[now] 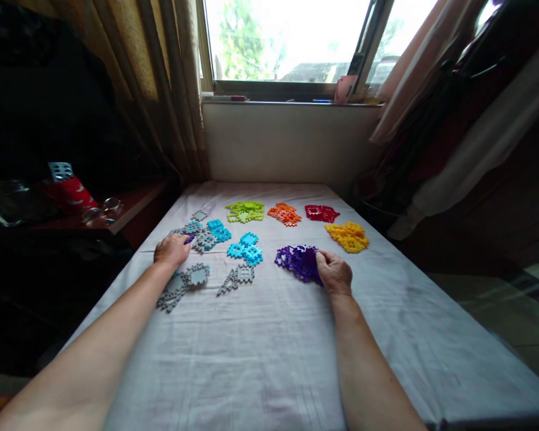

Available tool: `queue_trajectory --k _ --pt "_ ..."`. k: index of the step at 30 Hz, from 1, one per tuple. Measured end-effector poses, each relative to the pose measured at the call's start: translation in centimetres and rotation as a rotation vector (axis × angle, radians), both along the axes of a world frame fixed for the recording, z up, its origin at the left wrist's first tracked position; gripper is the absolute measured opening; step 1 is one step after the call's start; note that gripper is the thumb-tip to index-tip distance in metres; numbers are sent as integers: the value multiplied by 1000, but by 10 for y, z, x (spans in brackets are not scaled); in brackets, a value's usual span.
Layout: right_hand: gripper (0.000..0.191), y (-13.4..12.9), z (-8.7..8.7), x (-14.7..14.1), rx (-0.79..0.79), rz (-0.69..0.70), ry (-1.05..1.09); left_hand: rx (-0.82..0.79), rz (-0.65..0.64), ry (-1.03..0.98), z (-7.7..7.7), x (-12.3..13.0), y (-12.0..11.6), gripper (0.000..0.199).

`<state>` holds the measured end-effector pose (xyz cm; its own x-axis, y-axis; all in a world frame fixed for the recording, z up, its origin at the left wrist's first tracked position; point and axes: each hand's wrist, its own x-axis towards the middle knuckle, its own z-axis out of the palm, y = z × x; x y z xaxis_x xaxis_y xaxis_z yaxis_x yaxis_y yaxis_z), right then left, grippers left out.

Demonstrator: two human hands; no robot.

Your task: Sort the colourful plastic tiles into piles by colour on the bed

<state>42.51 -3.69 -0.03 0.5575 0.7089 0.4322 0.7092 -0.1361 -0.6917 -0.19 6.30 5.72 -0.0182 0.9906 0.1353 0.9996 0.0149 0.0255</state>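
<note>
My left hand [172, 250] is closed on a purple piece [189, 238] among grey pieces [205, 240] at the left. At the right, the fingers of my right hand [335, 272] pinch the edge of the purple pile [300, 262]. Blue pieces [247, 249] lie between the hands, with another blue group [218, 231] nearer the left hand. More grey pieces [196, 275] are in front of my left hand. Farther back are green [245, 211], orange [284, 214] and red [321, 213] piles, and a yellow pile [349, 237] lies at the right.
A pale cloth [251, 347] covers the table. On a side table at the left stand a red container [74, 194] and glasses [103, 211]. A pink cup [344, 88] is on the window sill. Clothes hang at the right.
</note>
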Motion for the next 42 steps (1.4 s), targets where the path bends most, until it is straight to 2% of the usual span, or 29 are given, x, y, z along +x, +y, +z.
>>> queue_trajectory --k 5,12,18,26,33,38,42 --pt "36 6 -8 2 -14 -18 -100 -46 59 54 -2 -17 17 45" --pt "41 8 -10 7 75 -70 -119 -3 52 186 -6 -12 28 42" --pt "37 7 -3 12 124 -64 -53 -41 -37 260 -3 -6 18 41" --pt "33 6 2 16 211 -94 -12 -87 -106 283 10 -23 -4 40" --pt "34 7 -1 14 201 -70 42 -167 89 190 12 -19 8 51" --pt "34 6 1 15 185 -55 70 -159 141 104 10 -11 10 51" --pt "34 7 4 13 173 -51 104 -180 132 -37 18 -11 5 57"
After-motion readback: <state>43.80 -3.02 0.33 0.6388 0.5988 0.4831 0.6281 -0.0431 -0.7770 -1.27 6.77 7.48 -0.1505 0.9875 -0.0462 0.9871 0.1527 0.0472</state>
